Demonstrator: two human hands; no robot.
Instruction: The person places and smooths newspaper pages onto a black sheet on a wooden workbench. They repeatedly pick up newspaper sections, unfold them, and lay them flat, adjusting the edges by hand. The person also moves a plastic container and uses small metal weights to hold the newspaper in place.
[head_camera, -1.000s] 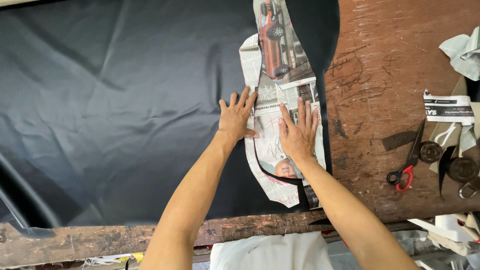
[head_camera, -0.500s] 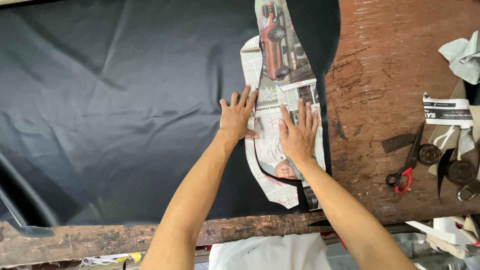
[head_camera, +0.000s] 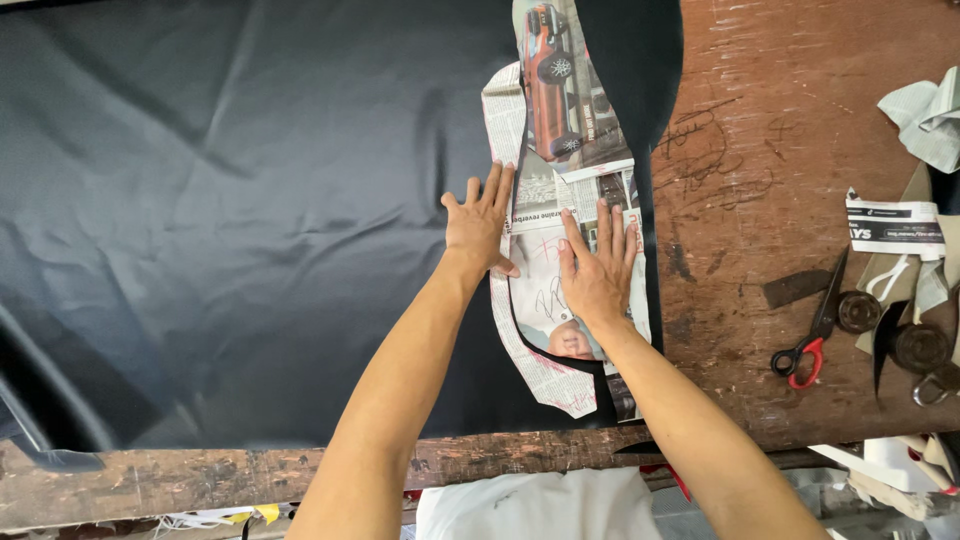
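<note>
Newsprint is what both hands press on: I see my left hand spread flat, fingers splayed, palm on the left edge of the newspaper pattern pieces, part of it over the black fabric beside them. My right hand lies open just at its 3 o'clock, flat on the middle of the upper cut-out, gripping nothing. Pressing with open palms looks like a way to keep the thin paper smooth and stop it sliding on the slick cloth.

Those paper shapes are stacked, long and curved, running from 12 o'clock to 6 o'clock along the right border of the fabric, which covers most of the worn wooden table out to 9 o'clock. A strip of bare, scratched wood shows from 1 to 4 o'clock.

Farther out at 3 o'clock lie red-handled scissors, well apart from my hands, with dark round objects just beside them; I cannot tell what these are. Folded paper scraps sit near 2 o'clock at the table's edge.
</note>
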